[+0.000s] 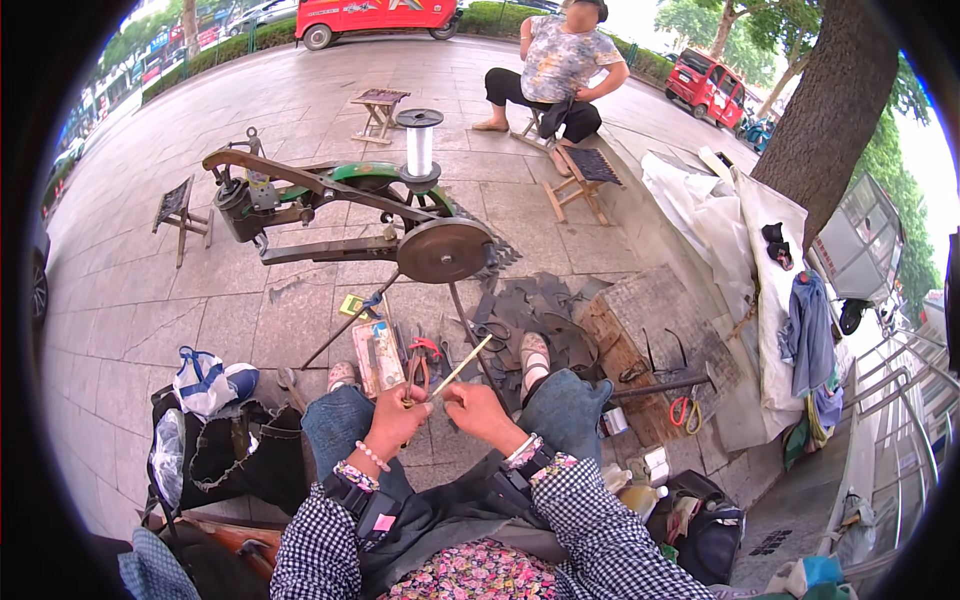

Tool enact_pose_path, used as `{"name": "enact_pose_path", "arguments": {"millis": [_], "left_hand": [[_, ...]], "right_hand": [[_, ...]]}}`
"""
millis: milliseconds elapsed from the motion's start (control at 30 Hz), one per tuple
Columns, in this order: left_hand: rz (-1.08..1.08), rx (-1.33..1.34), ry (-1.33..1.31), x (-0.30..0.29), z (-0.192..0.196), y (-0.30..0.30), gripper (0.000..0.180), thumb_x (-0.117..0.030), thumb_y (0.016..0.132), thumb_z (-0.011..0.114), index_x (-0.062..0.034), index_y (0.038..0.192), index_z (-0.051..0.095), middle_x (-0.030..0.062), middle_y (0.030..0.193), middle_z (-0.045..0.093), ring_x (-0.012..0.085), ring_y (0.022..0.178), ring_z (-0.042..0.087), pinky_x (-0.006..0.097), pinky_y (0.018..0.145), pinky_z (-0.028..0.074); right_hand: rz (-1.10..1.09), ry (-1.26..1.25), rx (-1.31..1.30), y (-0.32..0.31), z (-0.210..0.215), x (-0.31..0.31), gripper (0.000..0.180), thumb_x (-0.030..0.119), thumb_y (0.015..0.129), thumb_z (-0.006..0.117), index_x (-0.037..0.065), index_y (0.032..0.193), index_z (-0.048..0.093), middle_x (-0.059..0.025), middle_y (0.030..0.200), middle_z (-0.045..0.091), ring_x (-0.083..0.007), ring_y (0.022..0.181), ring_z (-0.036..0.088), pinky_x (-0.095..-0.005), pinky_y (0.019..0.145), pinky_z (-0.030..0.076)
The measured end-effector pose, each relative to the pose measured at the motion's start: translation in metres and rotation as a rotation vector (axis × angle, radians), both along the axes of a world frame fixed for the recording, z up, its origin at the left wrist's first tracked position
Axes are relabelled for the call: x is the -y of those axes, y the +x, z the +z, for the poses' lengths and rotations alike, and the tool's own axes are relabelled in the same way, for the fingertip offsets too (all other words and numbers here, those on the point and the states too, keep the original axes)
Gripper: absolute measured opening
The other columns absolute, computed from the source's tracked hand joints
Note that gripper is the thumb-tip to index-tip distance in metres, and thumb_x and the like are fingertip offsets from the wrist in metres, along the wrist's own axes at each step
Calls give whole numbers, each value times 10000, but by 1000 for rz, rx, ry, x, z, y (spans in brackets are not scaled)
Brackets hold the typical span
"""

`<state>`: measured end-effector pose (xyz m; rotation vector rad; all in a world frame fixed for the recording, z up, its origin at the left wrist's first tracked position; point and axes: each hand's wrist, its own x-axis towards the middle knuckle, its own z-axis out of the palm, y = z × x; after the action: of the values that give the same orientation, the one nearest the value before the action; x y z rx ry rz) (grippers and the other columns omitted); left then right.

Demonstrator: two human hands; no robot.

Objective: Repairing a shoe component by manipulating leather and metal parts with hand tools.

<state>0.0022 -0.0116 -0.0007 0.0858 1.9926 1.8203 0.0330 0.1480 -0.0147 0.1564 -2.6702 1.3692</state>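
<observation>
A thin, pale yellow strip (463, 367) slants up and to the right from my left hand (392, 418), whose fingers are pinched round its lower end. My right hand (483, 414) is just beside the strip, its fingers curled together; what they hold, if anything, is hidden. Both hands are above my lap, between my knees. Just beyond the left hand are red-handled pliers (424, 347) and a pinkish tray (378, 358) of small items. Dark scissors (491, 332) rest among the tools on the paving.
A hand-cranked sewing machine (445, 250) with a white thread spool (420, 150) stands ahead. Black scraps (545, 300) lie near a wooden box (625, 345), with red-and-yellow scissors (686, 414) at its side. A black bag (245, 450) is at left. A person (568, 65) sits beyond, near folding stools (583, 170).
</observation>
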Motion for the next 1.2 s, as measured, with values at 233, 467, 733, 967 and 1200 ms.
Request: {"name": "enact_pose_path", "arguments": {"millis": [233,467,733,967,1200], "left_hand": [[35,-17,-1,-5,5,2,146,-2,683,594,23,808,522,48,696,529,107,537,516,227,477,436],[0,61,46,-3,5,1,118,-19,712,578,7,802,506,55,673,545,116,533,529,220,478,431],[-44,121,90,-2,1,0,113,-39,738,575,5,817,507,71,685,559,126,541,537,231,495,445],[-69,153,109,-1,6,1,109,-51,744,573,-2,819,510,67,670,568,126,538,543,229,488,441],[-65,175,136,-1,10,2,117,-62,748,577,-2,823,509,69,668,571,120,536,542,224,484,436]], "right_hand": [[12,-264,59,-1,3,-5,128,1,669,458,-8,771,535,-129,678,546,-216,624,544,-307,569,415],[-10,-411,236,-1,9,-4,155,55,761,467,-3,877,553,-11,649,525,-61,515,472,-203,474,388],[-42,-683,298,-3,18,-1,166,178,788,576,18,833,567,16,631,525,-43,523,460,-188,461,368],[-102,-880,310,-4,16,-4,167,187,793,587,28,758,550,1,653,540,-42,496,443,-171,471,344],[-123,-894,296,-5,16,-3,187,205,803,577,29,747,548,-4,640,542,-45,497,449,-174,471,349]]}}
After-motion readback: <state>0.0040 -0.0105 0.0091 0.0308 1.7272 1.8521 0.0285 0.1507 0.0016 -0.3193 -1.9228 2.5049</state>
